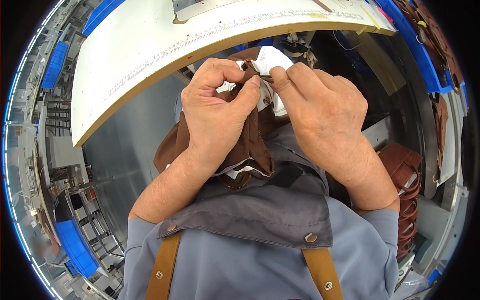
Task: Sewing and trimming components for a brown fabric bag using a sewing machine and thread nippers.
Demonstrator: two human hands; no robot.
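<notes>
The left hand (220, 107) and right hand (322, 112) are holding up a piece of dark brown cloth with a white lining (252, 132) in front of the chest, just below the white table with a ruler strip along its edge (150, 55). Both hands' fingers are pinching the cloth's top edge, thumbs nearly touching. The cloth is hanging over a grey apron with tan straps (265, 212), near a stack of brown leather pieces (405, 172).

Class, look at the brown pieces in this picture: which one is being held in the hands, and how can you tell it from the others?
The brown fabric piece with white lining, pinched by the left hand and right hand. The other brown pieces lie stacked untouched at the right.
</notes>
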